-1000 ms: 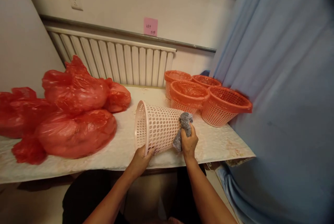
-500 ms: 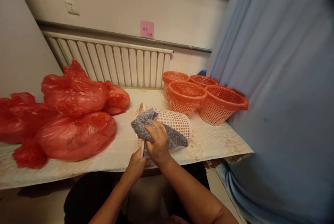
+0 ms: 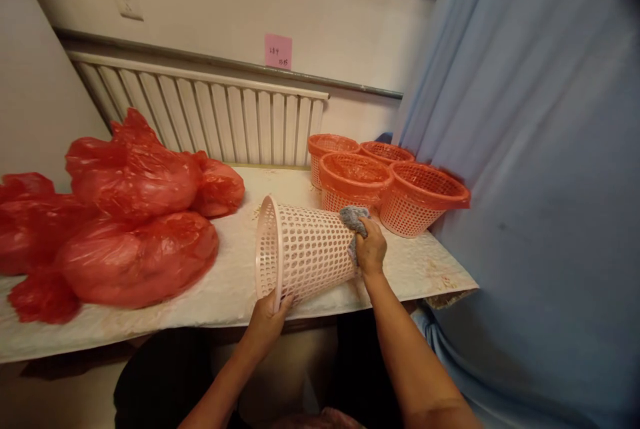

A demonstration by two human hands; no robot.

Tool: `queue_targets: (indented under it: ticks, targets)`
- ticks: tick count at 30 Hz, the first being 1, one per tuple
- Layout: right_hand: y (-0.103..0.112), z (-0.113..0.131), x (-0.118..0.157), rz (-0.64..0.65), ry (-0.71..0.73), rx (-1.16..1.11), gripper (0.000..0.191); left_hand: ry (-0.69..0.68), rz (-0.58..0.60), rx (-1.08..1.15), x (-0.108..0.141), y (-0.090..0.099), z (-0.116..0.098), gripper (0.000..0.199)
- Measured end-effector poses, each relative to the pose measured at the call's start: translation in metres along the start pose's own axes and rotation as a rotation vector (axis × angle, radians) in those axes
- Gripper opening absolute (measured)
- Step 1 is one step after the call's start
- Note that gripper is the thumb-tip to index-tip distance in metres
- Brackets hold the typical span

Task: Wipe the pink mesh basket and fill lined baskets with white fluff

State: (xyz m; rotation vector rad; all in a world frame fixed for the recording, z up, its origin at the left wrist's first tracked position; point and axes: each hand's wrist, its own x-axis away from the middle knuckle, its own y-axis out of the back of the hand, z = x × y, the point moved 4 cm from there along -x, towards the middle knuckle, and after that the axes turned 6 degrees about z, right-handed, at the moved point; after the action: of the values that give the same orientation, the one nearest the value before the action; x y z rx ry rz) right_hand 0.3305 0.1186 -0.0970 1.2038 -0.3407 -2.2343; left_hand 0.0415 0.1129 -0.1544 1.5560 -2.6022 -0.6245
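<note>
A pale pink perforated basket [image 3: 315,249] lies on its side at the table's front edge, its open mouth facing left. My left hand [image 3: 267,322] grips the lower part of its rim, thumb on the outside. At the basket's base end, on the right, my right hand [image 3: 371,248] is closed on a bunched grey cloth [image 3: 354,219] that touches the base. Part of the cloth is hidden behind the fingers.
Several knotted red plastic bags [image 3: 140,259] are heaped on the left of the table [image 3: 240,242]. Several baskets with red liners [image 3: 413,196] stand upright at the back right, beside a blue curtain [image 3: 540,202]. A radiator [image 3: 215,116] is behind.
My right hand has moved right with the cloth, from near the rim to the base end. The cloth, earlier spread along the side, is now bunched. My left hand still holds the rim.
</note>
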Motion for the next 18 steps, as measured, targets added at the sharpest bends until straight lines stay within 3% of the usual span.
queue_targets:
  ticks: [4, 8, 13, 18]
  targets:
    - [0.01, -0.014, 0.012, -0.095, -0.066, -0.023, 0.046, -0.022, -0.006, -0.035, 0.002, -0.005, 0.003, 0.038]
    - [0.005, 0.004, 0.034, -0.142, -0.105, -0.038, 0.045, -0.004, -0.014, -0.034, -0.001, -0.002, -0.002, 0.038]
    - [-0.012, 0.071, 0.062, -0.044, 0.004, -0.153, 0.045, 0.071, -0.03, -0.006, -0.007, 0.006, -0.024, 0.038]
    - [-0.012, 0.162, 0.076, 0.138, 0.289, -0.338, 0.054, 0.167, -0.059, 0.184, -0.004, 0.018, -0.055, 0.038]
